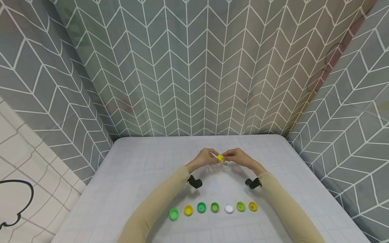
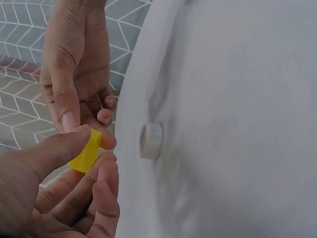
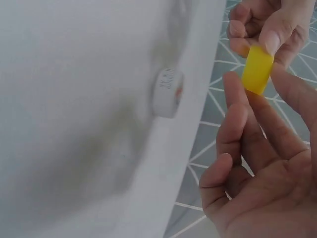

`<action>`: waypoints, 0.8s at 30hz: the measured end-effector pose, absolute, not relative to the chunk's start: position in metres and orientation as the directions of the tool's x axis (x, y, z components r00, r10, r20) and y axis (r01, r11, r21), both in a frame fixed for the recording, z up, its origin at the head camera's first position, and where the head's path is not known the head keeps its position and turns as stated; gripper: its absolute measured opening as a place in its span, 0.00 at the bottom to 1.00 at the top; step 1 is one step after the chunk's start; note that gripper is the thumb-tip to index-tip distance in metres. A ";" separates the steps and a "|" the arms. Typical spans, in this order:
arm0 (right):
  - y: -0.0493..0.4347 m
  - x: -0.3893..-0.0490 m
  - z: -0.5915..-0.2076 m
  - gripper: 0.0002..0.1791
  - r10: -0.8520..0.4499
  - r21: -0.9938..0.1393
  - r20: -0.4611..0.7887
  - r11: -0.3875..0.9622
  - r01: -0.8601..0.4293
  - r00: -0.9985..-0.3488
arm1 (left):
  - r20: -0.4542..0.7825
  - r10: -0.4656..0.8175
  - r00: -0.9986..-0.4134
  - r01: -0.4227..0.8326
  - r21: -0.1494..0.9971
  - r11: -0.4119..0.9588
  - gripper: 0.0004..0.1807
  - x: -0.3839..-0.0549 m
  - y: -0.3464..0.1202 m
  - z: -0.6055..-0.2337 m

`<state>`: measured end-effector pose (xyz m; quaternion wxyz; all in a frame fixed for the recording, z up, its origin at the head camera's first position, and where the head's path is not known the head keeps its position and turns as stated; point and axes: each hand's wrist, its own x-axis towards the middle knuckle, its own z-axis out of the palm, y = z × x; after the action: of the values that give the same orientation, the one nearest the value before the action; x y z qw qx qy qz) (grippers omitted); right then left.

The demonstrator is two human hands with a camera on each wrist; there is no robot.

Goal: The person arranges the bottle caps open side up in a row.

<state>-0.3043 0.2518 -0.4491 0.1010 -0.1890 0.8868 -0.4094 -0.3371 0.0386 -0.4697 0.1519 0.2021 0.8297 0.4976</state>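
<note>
A yellow bottle cap (image 1: 220, 157) is held up above the far part of the table, between both hands. My left hand (image 1: 204, 157) pinches it between thumb and fingers; in the left wrist view its thumb lies over the cap (image 2: 86, 152). From the other side my right hand (image 1: 240, 158) also has thumb and fingertips on the cap (image 3: 257, 70). Below the hands, a white cap (image 1: 225, 165) with dark print on its side sits on the table, touched by neither hand. The print faces the right wrist view, where the white cap (image 3: 167, 94) shows most clearly.
Nearer the person, several caps lie in a row on the white-covered table (image 1: 136, 162), from a light green cap (image 1: 174, 214) at left, past a white cap (image 1: 229, 208), to an orange-yellow cap (image 1: 253, 206) at right. A patterned grey curtain (image 1: 194, 67) hangs behind the table.
</note>
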 end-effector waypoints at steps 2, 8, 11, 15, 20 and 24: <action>0.253 -0.301 -0.445 0.21 -0.411 -0.779 -0.021 0.578 -0.243 -0.911 | -0.040 0.498 -0.866 0.187 0.898 0.397 0.17 -0.334 0.039 -0.466; 0.257 -0.293 -0.435 0.22 -0.357 -0.789 -0.022 0.580 -0.203 -0.934 | -0.013 0.542 -0.840 0.195 0.925 0.325 0.20 -0.328 0.040 -0.455; 0.259 -0.290 -0.431 0.23 -0.345 -0.781 -0.014 0.589 -0.205 -0.938 | -0.008 0.559 -0.829 0.194 0.933 0.302 0.22 -0.325 0.040 -0.451; 0.258 -0.279 -0.421 0.23 -0.354 -0.783 0.000 0.582 -0.220 -0.935 | 0.000 0.574 -0.819 0.196 0.940 0.280 0.22 -0.320 0.040 -0.445; 0.261 -0.273 -0.422 0.22 -0.345 -0.792 0.013 0.570 -0.220 -0.939 | 0.026 0.589 -0.807 0.213 0.944 0.251 0.21 -0.310 0.039 -0.439; 0.263 -0.267 -0.418 0.22 -0.333 -0.782 0.057 0.571 -0.249 -0.941 | 0.049 0.600 -0.799 0.234 0.943 0.235 0.20 -0.304 0.040 -0.434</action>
<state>-0.2671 0.2626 -0.4183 0.0483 -0.1645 0.8849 -0.4330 -0.3042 0.0401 -0.4336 0.1642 0.2714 0.7684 0.5559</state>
